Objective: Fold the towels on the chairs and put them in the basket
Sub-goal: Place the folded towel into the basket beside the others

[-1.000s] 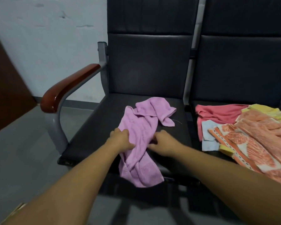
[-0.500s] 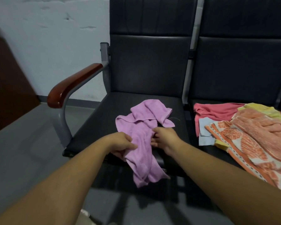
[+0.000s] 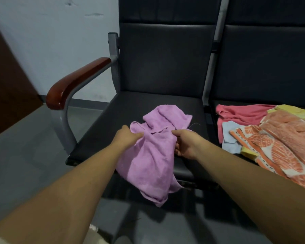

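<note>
Just now the two hands stand wider apart than a second ago, and the purple towel (image 3: 153,155) between them is drawn broader, less a rope and more a sheet. I judge this to be the opening-out before the first fold. No fold is made yet, and no basket is in view.

On the left, the left hand (image 3: 128,138) pinches the towel's left edge, fingers curled into the cloth, over the seat of the left chair (image 3: 102,131). The towel is crumpled: its far part is bunched on the seat, and its near part hangs over the seat's near edge in soft creases. A loose thread shows at its far right corner. The right hand (image 3: 185,145) grips the towel's right edge, thumb on top. Farther right, on the next chair's seat, a heap of other towels (image 3: 275,152) waits unfolded.
</note>
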Demonstrator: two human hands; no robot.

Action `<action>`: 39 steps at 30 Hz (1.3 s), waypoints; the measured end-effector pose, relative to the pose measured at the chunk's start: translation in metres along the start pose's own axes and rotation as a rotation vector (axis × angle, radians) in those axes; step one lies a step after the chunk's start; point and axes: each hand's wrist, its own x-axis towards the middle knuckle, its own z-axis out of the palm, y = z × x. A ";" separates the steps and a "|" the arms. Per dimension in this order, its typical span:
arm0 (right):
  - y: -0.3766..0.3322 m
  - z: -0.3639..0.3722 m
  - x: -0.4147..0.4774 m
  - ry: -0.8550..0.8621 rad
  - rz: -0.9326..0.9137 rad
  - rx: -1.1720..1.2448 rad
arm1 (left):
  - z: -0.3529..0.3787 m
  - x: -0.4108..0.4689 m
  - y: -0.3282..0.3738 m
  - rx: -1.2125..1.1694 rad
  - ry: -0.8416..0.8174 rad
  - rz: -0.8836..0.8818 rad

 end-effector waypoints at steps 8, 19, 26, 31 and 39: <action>-0.012 -0.012 -0.002 -0.025 -0.095 0.311 | 0.008 0.002 0.013 -0.028 -0.066 -0.018; -0.027 -0.026 -0.014 -0.095 -0.002 0.418 | -0.007 -0.023 0.044 -0.958 -0.545 -0.364; -0.031 -0.024 -0.030 -0.131 0.000 0.342 | -0.012 -0.040 0.057 -0.702 -0.754 -0.223; -0.037 -0.020 -0.037 -0.193 -0.038 0.270 | -0.010 -0.041 0.054 -0.788 -0.676 0.011; -0.045 -0.008 -0.044 -0.200 -0.196 -0.052 | -0.008 -0.043 0.059 -0.822 -0.658 0.082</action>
